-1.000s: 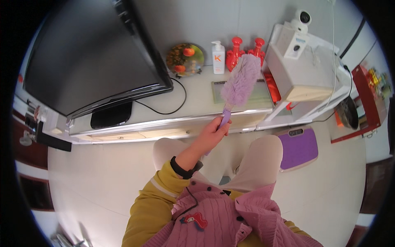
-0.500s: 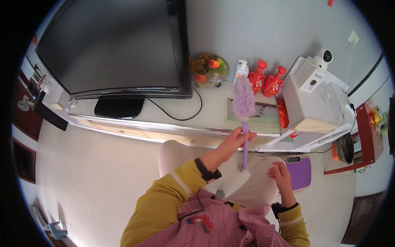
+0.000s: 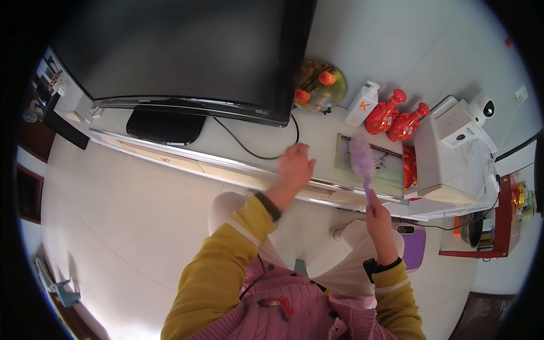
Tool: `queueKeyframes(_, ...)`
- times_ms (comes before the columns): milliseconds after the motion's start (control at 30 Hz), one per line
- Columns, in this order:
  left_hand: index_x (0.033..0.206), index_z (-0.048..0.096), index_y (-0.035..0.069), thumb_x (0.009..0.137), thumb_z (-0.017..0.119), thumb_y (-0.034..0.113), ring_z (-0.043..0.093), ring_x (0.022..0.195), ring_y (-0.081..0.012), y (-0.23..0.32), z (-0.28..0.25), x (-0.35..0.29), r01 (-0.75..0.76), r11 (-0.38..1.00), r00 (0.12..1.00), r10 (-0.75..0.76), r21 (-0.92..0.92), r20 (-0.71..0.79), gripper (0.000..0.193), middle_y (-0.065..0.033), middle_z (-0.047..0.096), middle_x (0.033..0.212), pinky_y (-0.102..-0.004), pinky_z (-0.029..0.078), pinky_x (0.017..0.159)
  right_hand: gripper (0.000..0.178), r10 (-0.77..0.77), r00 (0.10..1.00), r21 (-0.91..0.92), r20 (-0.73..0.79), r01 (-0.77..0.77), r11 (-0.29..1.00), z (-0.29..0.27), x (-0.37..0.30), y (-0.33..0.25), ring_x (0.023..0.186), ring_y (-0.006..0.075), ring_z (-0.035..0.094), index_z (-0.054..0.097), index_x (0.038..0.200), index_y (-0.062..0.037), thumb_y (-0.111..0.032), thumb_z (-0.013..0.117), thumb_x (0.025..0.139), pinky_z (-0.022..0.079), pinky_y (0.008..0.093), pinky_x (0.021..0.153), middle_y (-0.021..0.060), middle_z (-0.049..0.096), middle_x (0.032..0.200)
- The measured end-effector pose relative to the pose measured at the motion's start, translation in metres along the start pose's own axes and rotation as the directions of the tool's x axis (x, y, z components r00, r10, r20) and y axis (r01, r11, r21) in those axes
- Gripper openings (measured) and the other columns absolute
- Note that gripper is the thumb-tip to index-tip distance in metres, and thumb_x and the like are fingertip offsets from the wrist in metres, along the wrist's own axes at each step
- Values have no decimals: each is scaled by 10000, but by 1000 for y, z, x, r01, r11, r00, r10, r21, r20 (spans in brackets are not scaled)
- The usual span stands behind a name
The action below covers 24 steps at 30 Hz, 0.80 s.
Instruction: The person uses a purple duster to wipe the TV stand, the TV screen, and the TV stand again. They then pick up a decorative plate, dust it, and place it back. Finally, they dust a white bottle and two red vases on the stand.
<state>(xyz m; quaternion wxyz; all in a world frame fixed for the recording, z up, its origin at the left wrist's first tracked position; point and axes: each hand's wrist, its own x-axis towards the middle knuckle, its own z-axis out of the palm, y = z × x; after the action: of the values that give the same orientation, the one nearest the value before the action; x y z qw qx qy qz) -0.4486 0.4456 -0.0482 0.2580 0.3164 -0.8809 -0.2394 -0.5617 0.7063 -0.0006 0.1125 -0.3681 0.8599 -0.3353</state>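
Fingers of the right hand are clamped on the purple duster, its head over the worktop's front right edge; left hand spread flat beside it, dusting seemingly unfinished.

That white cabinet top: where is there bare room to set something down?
On the cabinet top, bare room lies between the television base and the flat picture, around the left hand and black cable. The right end is crowded: pump bottle, red jars, white box.
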Motion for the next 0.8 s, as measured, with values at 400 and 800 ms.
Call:
queueKeyframes(400, 919, 634, 70, 791, 690, 185, 611, 956, -304, -79, -28, 23, 99, 928, 992, -119, 359, 35, 181, -96, 614, 993, -436, 493, 778, 450, -124, 903, -58, 411, 162, 985, 13, 78, -67, 696, 293, 531, 570, 1344, -144, -66, 570, 900, 468, 333, 723, 210, 578, 790)
queueKeyframes(800, 945, 586, 45, 801, 675, 109, 663, 884, -333, -84, -23, 15, 155, 953, 970, -197, 260, 144, 181, -137, 609, 988, -395, 565, 754, 450, 182, 768, 212, 613, -383, 899, 7, 89, -58, 676, 71, 499, 563, 1383, -165, -77, 552, 943, 428, 227, 652, -28, 515, 730)
